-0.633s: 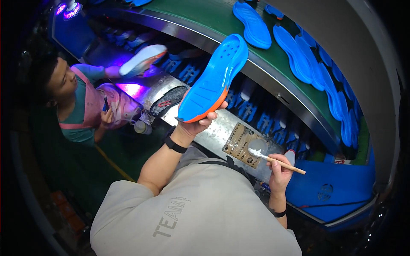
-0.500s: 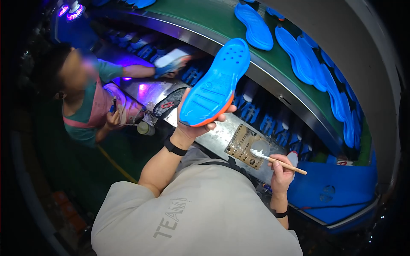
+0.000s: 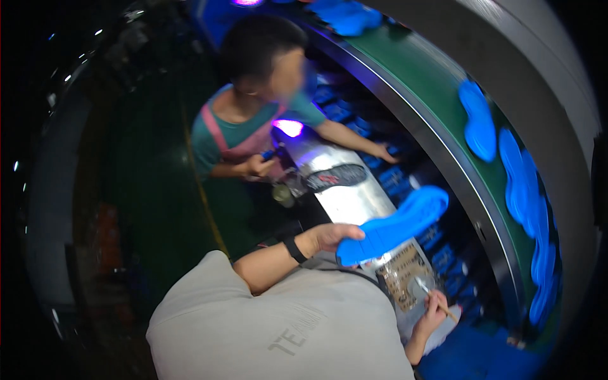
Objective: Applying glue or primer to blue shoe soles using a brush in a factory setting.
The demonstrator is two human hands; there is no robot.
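Observation:
My left hand point(image 3: 329, 237) grips the end of a blue shoe sole point(image 3: 399, 223), the thumb on its upper side. The sole slants up to the right above the metal bench and is blurred by motion. Lower right, my right hand point(image 3: 433, 311) is closed round the wooden handle of a brush point(image 3: 449, 313). White stuff coats the brush tip, which is over or against a round grey patch on a printed cardboard piece point(image 3: 400, 283). Beside that hand is a pale flat piece point(image 3: 451, 328), partly hidden.
A co-worker point(image 3: 244, 120) in a pink apron reaches over the metal bench point(image 3: 345, 204) at upper left. A dark sole-shaped pad point(image 3: 339, 177) lies on it. More blue soles point(image 3: 478, 120) ride the green conveyor point(image 3: 421, 73) behind a metal rail. A jar point(image 3: 283, 196) stands near the co-worker.
My view has swung left. The blue sole has come down and tilted toward level in my left hand. The co-worker's reaching hand no longer shows the pale shoe.

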